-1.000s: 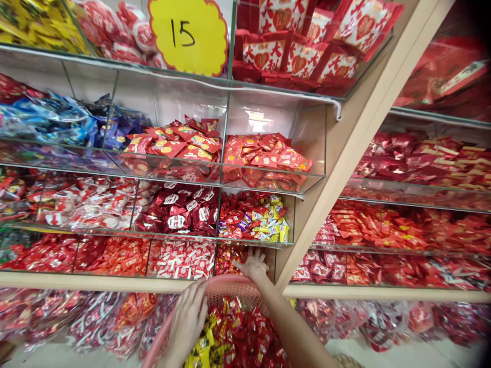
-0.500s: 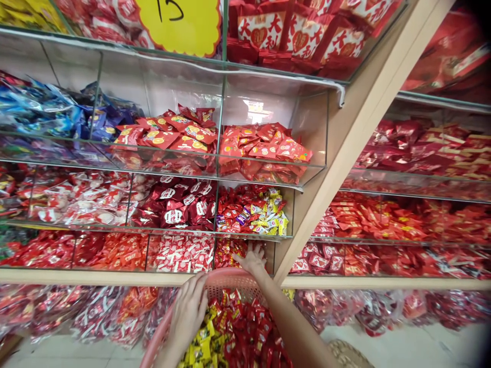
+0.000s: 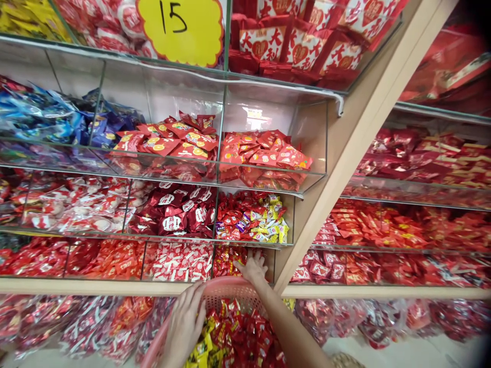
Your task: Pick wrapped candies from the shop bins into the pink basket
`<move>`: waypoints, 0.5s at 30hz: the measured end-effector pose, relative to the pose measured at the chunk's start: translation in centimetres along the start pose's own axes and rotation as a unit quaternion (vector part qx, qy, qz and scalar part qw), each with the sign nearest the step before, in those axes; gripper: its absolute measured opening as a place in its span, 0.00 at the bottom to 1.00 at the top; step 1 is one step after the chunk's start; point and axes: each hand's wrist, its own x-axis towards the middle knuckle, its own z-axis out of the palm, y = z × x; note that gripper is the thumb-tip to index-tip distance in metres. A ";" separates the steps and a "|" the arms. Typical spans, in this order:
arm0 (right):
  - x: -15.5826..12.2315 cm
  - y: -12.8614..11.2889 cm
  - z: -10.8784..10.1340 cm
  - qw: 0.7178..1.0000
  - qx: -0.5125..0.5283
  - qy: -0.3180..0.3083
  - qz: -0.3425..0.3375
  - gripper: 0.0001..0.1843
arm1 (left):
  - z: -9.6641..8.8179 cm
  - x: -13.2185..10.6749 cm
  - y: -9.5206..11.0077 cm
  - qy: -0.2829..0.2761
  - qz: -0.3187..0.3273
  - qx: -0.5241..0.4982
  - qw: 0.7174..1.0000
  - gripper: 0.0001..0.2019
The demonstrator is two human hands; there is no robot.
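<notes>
A pink plastic basket [image 3: 226,287] with a perforated wall is tilted against the lowest shelf's front edge. Inside it lie red wrapped candies [image 3: 249,332] and, on its left side, yellow wrapped candies [image 3: 205,352]. My left hand [image 3: 186,317] grips the basket's left rim, fingers laid over it. Past the far rim, my right hand [image 3: 253,267] reaches into the bottom right compartment, palm down with fingers spread. It is over the small red and yellow candies [image 3: 228,259] there; its fingertips are partly in shadow under the shelf above.
Glass-divided shelves of wrapped candy rise in front. A slanting wooden upright [image 3: 337,168] stands right of my right hand. Glass shelf edge [image 3: 253,244] lies just above that hand. Bagged candy [image 3: 92,327] sits below the wooden ledge [image 3: 95,287]. A yellow price tag [image 3: 180,33] reads 15.
The view has tilted up slightly, so the shelves appear lower. My right hand remains in the same compartment with fingers spread, and my left hand stays on the basket rim.
</notes>
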 end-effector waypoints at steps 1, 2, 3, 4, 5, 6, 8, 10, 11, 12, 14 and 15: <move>0.1 -0.1 -0.1 1.000 0.002 -0.015 0.007 0.47 | 0.0 0.0 0.0 -0.001 -0.001 0.000 1.000 0.20; 0.1 -0.1 -0.2 1.000 0.003 -0.027 0.012 0.50 | 0.0 0.0 0.0 -0.002 -0.002 0.002 1.000 0.19; 0.2 -0.2 -0.3 0.999 0.003 -0.032 0.013 0.51 | 0.0 0.0 0.1 -0.002 -0.003 0.003 1.000 0.19; 0.3 -0.2 -0.3 0.999 0.003 -0.031 0.012 0.50 | 0.0 0.0 0.1 -0.002 -0.003 0.004 1.000 0.19; 0.3 -0.1 -0.3 1.000 0.004 -0.028 0.009 0.49 | 0.0 0.0 0.1 -0.001 -0.002 0.003 1.000 0.19; 0.3 -0.1 -0.3 1.000 0.005 -0.024 0.006 0.47 | 0.0 0.0 0.1 0.000 -0.001 0.002 1.000 0.19; 0.3 0.1 -0.2 1.000 0.009 -0.014 0.000 0.42 | 0.0 -0.1 0.1 0.001 0.000 -0.002 1.000 0.19; 0.1 0.3 -0.2 1.000 0.010 0.009 -0.010 0.37 | 0.0 0.0 0.1 -0.001 -0.003 -0.003 1.000 0.19; 0.0 0.4 -0.3 1.000 0.008 0.024 -0.016 0.35 | 0.0 0.0 0.1 -0.003 -0.004 -0.004 1.000 0.19; -0.1 0.4 -0.4 0.999 0.006 0.037 -0.026 0.33 | 0.0 0.0 0.1 -0.003 -0.004 -0.005 1.000 0.19; -0.1 0.3 -1.0 0.997 0.009 0.048 -0.051 0.29 | -0.1 0.1 0.2 0.000 -0.001 -0.008 1.000 0.19; -0.1 0.3 -1.4 0.997 0.013 0.046 -0.064 0.27 | -0.1 0.1 0.2 0.001 0.001 -0.011 1.000 0.19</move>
